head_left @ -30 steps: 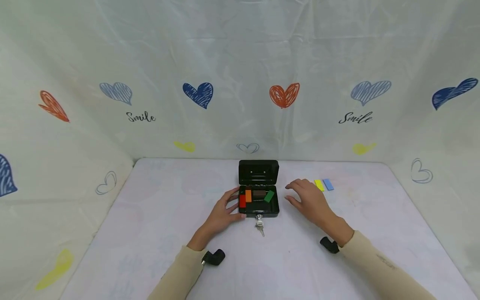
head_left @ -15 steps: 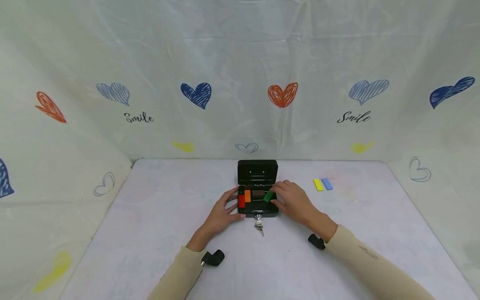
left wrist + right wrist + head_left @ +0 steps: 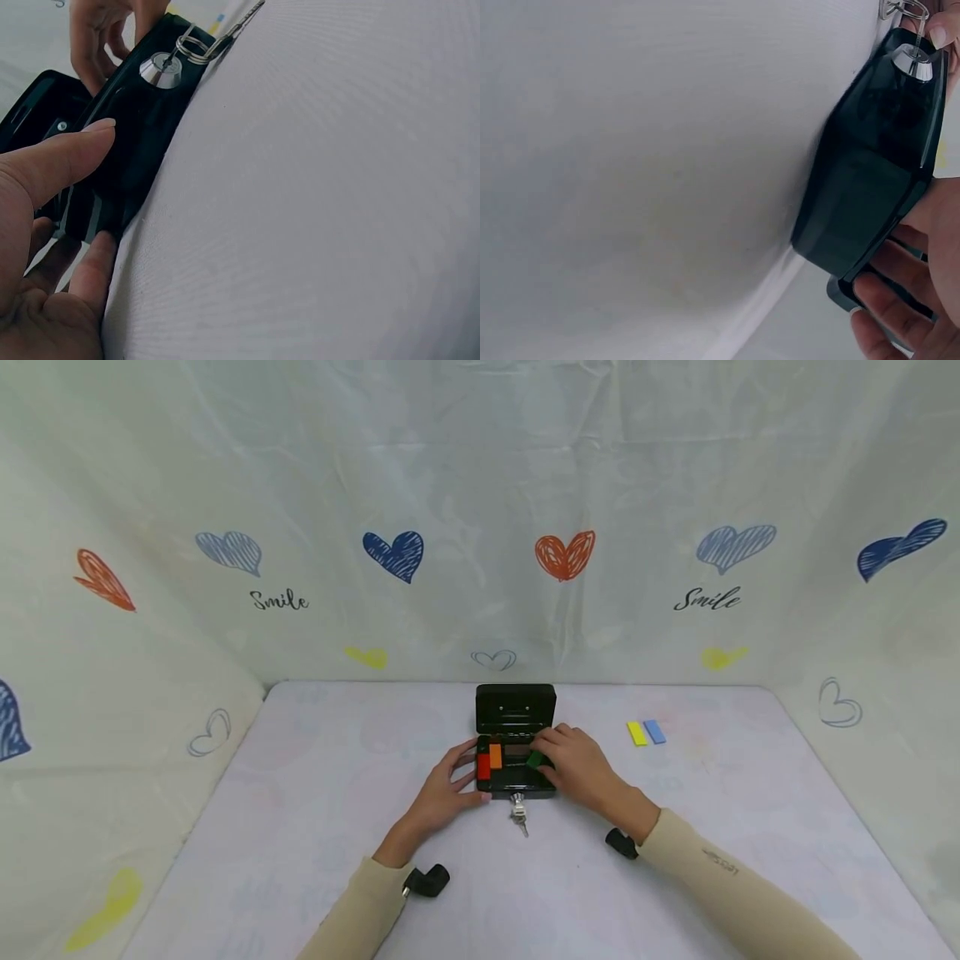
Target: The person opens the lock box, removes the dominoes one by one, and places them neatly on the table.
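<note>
A small black cash box (image 3: 517, 792) stands on the table with its lid (image 3: 516, 710) raised. My left hand (image 3: 438, 795) grips its left side, thumb at the front corner and fingers spread along the wall. Reaching in over the right side, my right hand (image 3: 581, 768) pinches a green block (image 3: 534, 759), which its fingers partly cover. To the left inside lie a red block (image 3: 483, 767) and an orange block (image 3: 496, 756); a brown block (image 3: 517, 749) lies at the back. From the front lock (image 3: 161, 69) hang keys (image 3: 519, 817) on a ring.
Right of the box, a yellow block (image 3: 637, 732) and a blue block (image 3: 655, 732) lie side by side on the white-covered table (image 3: 315, 777). A pale curtain (image 3: 480, 485) printed with hearts rises behind the table and at both sides.
My right hand has moved left from beside the box to the green block inside it and closed its fingers round it. My left hand has stayed at the box's left side.
</note>
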### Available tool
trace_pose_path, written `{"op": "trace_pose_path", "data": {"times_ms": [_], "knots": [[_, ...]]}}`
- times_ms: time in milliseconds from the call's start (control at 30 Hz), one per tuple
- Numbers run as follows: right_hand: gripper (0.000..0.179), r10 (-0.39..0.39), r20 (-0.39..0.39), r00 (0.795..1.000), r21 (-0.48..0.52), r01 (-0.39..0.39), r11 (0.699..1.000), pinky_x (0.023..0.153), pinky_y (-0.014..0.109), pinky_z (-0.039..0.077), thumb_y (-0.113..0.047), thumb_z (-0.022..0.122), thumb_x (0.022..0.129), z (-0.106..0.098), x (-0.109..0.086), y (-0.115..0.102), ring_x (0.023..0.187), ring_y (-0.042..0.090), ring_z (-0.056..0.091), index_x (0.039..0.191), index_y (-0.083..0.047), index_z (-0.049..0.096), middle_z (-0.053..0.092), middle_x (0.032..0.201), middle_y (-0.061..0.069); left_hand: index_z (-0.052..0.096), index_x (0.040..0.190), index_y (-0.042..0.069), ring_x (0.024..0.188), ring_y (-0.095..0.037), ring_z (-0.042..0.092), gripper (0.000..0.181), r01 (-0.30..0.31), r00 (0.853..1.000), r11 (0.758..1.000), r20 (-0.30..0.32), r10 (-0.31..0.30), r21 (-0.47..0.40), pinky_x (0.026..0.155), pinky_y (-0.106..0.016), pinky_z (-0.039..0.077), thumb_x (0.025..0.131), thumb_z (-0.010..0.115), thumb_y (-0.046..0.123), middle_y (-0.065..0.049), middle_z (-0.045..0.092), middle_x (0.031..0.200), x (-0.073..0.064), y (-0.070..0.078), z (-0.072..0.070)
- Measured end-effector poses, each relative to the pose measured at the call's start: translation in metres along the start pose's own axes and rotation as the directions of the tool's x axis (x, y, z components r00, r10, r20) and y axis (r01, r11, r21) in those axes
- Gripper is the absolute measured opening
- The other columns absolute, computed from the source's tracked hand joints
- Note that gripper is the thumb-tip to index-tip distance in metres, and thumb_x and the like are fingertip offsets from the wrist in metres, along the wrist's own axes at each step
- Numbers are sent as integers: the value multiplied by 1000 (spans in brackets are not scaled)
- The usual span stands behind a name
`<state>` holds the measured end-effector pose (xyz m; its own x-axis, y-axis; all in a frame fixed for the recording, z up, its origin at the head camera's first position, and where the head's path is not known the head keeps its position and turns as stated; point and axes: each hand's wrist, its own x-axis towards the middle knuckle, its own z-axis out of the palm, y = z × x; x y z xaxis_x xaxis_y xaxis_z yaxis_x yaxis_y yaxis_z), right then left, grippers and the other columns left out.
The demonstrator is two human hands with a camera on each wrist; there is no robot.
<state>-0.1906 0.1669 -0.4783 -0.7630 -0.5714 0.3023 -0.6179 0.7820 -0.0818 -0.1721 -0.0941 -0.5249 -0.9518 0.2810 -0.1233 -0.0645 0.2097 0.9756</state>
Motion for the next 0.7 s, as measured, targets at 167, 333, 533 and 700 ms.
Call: {"op": "trace_pose_path", "data": {"times_ms": [167,333,533,700], "knots": [[33,33,35,999,-25,-32,999,82,38,58,-16,91,84,2,3,-2,99,23,61,113,-9,77,73,116,5,37,164,18,145,-45,48,94,3,1000,1000,-4,-3,3,115,-47,49,86,84,-3,-21,38,164,-1,0,0],[33,72,64,995,-48,-69,996,82,37,57,-18,91,84,3,4,-4,97,23,60,113,-9,78,75,114,5,37,164,18,144,-47,49,94,10,1000,1000,-5,-10,-2,114,-47,51,85,84,-3,-23,39,163,-2,1,2],[34,102,69,992,-45,-99,994,75,35,55,-21,93,82,4,5,-6,89,22,57,110,-8,79,78,109,6,38,164,18,144,-47,49,94,3,1000,1000,-5,-3,-2,114,-47,51,85,84,-3,-23,39,163,-2,-2,2],[32,138,90,986,-23,-136,990,71,34,52,-18,94,81,5,8,-9,85,21,55,107,-6,80,79,103,6,38,164,18,144,-47,49,94,-7,1000,1000,-6,7,-2,114,-48,51,85,84,-3,-24,39,163,-2,-2,1]]}}
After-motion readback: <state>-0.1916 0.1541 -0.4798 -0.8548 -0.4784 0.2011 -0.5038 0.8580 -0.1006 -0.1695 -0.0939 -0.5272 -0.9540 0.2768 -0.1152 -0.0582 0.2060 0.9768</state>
